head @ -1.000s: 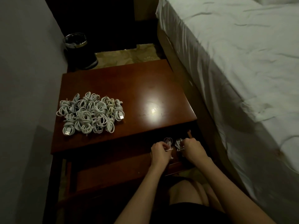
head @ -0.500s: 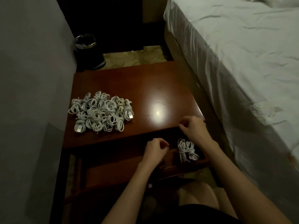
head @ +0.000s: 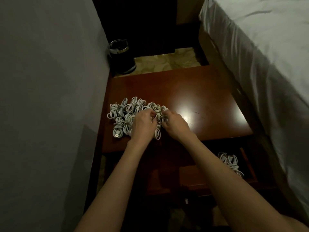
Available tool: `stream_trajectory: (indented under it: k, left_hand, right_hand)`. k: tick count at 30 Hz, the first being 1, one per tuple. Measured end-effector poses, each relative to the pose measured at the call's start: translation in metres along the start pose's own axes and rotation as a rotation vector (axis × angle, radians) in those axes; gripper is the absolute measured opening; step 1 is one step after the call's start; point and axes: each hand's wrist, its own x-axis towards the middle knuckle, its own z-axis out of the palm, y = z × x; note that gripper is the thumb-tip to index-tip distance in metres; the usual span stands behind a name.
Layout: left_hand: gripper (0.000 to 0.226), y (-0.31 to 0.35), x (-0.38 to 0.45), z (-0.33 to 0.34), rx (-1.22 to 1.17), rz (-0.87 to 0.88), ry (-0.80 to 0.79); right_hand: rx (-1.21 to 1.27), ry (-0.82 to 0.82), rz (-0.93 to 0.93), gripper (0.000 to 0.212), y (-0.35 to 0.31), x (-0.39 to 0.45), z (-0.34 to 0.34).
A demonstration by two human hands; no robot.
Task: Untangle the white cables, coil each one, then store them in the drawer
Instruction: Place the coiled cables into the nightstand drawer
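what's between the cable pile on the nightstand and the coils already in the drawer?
Head view: the right forearm crosses that stretch, over the nightstand's front edge. No loose cable shows between the pile and the drawer coils.

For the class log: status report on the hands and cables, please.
Left hand and right hand both on the cable pile, grip unclear. Some coils already in open drawer. Nothing blocking.

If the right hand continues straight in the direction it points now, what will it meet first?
Probably the pile of coiled cables on the nightstand. The right hand points up and left, its fingertips already at the pile's right edge; actual contact is unclear.
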Motion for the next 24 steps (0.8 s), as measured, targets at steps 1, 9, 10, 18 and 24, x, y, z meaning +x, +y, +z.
stream_trajectory:
  k: [1,9,10,18,24]
  left_hand:
    - [0.03,0.001,0.005,0.003,0.092,0.011,-0.004]
    - [0.042,0.014,0.031,0.019,0.544,0.104,-0.174]
    - [0.041,0.014,0.033,0.02,0.548,0.111,-0.176]
    - [0.027,0.021,0.034,0.03,0.46,0.164,-0.209]
    - [0.025,0.026,0.023,0.038,0.401,0.18,-0.208]
  right_hand:
    - [-0.008,0.005,0.008,0.045,0.0,0.0,0.0]
    - [0.012,-0.046,0.02,0.043,0.025,-0.026,-0.025]
    - [0.011,-0.054,0.025,0.042,0.03,-0.03,-0.03]
    - [0.061,-0.065,0.084,0.039,0.053,-0.056,-0.052]
    - [0.218,-0.052,0.127,0.036,0.074,-0.077,-0.07]
